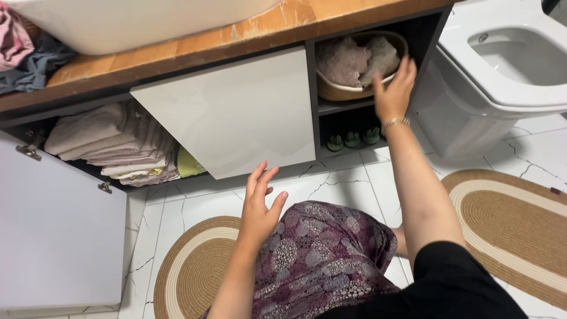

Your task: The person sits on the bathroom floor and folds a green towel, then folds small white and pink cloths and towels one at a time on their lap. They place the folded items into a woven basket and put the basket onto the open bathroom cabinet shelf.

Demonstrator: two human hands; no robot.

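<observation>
Right hand (pixel 394 88) on basket (pixel 342 91); left hand (pixel 260 207) open, empty.

left hand (pixel 261 207) open, raised | right hand (pixel 394 88) outstretched, fingers spread

My right hand (pixel 394 88) covers the basket's (pixel 336 91) right rim, so contact there can't be confirmed. The basin (pixel 136 20) and the clothes pile (pixel 26 50) are cut by the top and left edges. The toilet (pixel 502 65) is cropped right (tank unseen). The green items (pixel 352 140) on the lower shelf are too small to identify. The open door (pixel 56 230) runs off the left edge.
</observation>
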